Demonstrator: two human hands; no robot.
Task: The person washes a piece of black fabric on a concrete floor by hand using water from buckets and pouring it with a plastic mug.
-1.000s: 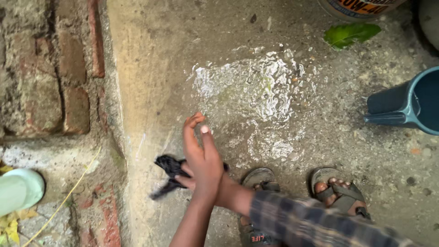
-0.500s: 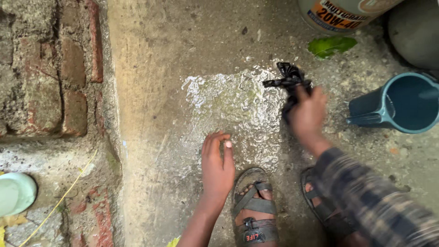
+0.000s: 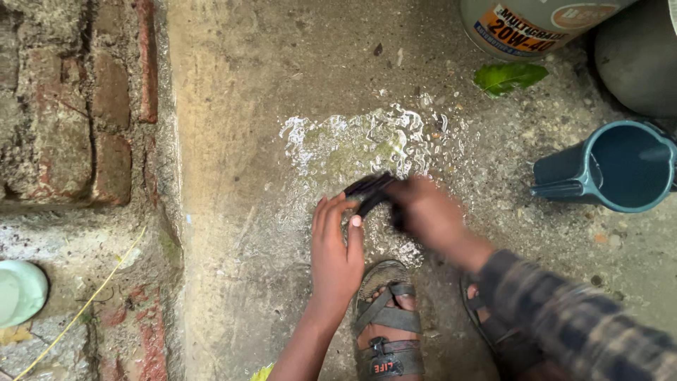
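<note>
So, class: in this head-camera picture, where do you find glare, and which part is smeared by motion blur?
Head view: glare glints white off the wet patch on the concrete floor; the right hand and the dark cloth it grips are motion-blurred; the left hand and teal jug look sharp under soft, even daylight.

Left hand (image 3: 336, 247) flat, palm down, fingers together just beside the sandalled foot (image 3: 386, 321); right hand (image 3: 427, 214), motion-blurred, closed, sleeve-covered forearm crossing above that foot.

My right hand (image 3: 429, 215) is blurred, so I can't make out its grip on the black cloth (image 3: 368, 190). The can (image 3: 529, 25) and the green bowl (image 3: 20, 293) are cut off by the frame's edges.
</note>
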